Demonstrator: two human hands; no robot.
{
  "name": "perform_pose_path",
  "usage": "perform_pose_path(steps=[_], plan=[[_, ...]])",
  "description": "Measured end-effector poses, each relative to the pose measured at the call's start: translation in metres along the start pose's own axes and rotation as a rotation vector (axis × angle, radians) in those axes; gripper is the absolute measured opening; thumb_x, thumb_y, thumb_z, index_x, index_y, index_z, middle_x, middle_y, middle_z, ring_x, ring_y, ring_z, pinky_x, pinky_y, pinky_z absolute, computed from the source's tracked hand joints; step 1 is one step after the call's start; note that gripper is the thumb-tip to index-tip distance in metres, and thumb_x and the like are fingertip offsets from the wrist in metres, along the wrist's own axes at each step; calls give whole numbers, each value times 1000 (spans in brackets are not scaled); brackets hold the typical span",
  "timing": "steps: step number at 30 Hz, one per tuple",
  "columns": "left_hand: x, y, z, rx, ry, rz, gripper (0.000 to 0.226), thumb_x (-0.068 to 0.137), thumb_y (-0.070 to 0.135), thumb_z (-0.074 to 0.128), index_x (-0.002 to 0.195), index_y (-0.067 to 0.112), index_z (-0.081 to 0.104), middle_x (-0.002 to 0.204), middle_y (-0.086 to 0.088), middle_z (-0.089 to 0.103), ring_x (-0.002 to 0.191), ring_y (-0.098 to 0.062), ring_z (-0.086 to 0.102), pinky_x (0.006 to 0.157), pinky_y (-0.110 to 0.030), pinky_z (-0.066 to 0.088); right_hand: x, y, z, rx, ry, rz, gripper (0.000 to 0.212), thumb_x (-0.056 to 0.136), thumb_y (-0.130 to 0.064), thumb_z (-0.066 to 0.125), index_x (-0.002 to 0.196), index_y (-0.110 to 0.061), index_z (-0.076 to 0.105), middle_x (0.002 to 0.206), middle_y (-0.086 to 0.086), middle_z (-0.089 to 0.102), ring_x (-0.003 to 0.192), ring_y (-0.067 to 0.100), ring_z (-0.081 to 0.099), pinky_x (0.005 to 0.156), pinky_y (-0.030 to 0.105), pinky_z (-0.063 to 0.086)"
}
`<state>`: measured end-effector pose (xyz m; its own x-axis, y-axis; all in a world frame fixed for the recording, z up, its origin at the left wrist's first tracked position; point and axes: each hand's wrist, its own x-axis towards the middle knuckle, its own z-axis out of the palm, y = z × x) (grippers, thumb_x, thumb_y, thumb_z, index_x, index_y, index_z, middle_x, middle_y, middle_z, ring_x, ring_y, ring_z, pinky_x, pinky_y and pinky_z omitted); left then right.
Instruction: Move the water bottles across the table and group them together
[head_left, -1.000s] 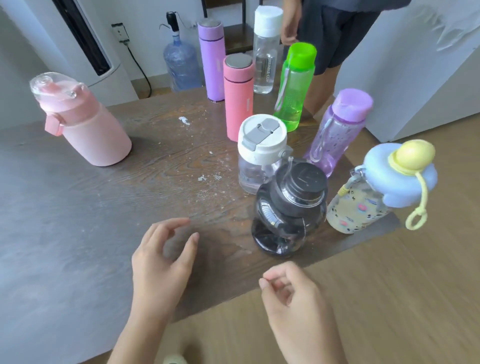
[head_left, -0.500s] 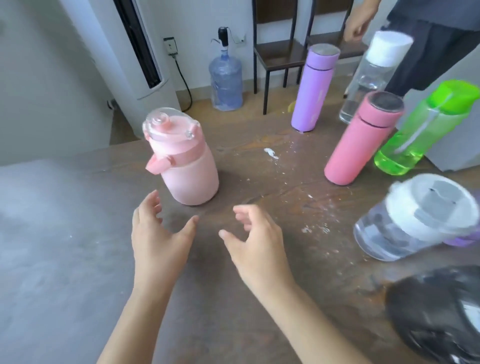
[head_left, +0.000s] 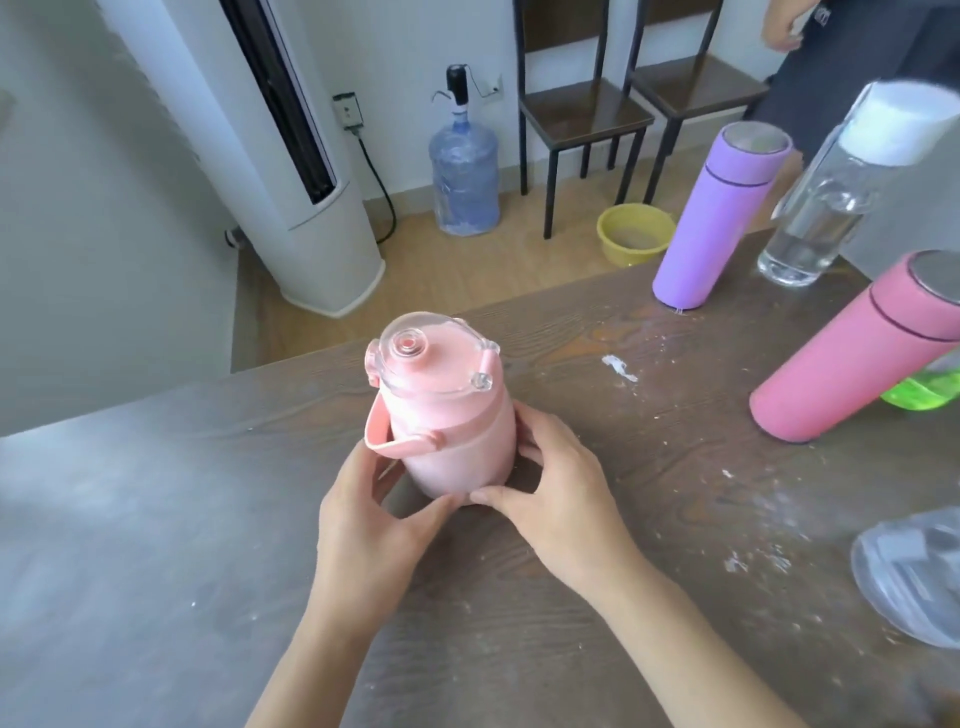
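Pink and squat, the wide bottle (head_left: 447, 415) with the clear domed lid stands upright on the dark wooden bench (head_left: 156, 519), and both hands now close around its lower body. Half a second ago they hovered short of it, fingers spread and empty. The left hand (head_left: 369, 525) cups the side under the carry loop; the right hand (head_left: 561, 499) wraps the opposite side, its thumb meeting the base at the front. The bottle sits well apart from the others. At the far right, a purple flask (head_left: 719, 218), a clear bottle with a white cap (head_left: 841, 192) and a pink flask (head_left: 857, 353) stand near one another, with a green bottle (head_left: 930, 389) showing behind the pink flask. The view has drawn closer since then, and a blurred clear bottle (head_left: 914, 582) fills the right edge.
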<state>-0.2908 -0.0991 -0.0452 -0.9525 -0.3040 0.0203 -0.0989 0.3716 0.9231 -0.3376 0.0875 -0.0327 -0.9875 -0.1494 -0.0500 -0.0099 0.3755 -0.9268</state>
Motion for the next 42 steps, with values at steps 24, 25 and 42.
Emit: perform_pose_path(steps=[24,25,42], plan=[[136,61,142,-98,-185,22,73,69,4,101,127,28,64,120,24,70,99,28,65,87,-7,53,125,40,-113,-34,192,64,76,69,-5,90,138,-13,59,131,9,69,120,24,68,103,45,54],[137,62,143,-103,-188,23,73,69,4,101,127,29,63,121,24,69,100,28,65,88,-7,52,126,41,-114,-27,195,66,76,69,-4,90,138,-13,60,131,9,69,119,23,68,103,45,54],[111,69,128,-140,-182,-93,91,84,-2,91,160,24,49,156,24,59,137,15,52,114,-12,42,106,35,-102,-77,211,119,90,76,-3,87,155,-10,44,149,10,57,133,18,59,114,34,46]])
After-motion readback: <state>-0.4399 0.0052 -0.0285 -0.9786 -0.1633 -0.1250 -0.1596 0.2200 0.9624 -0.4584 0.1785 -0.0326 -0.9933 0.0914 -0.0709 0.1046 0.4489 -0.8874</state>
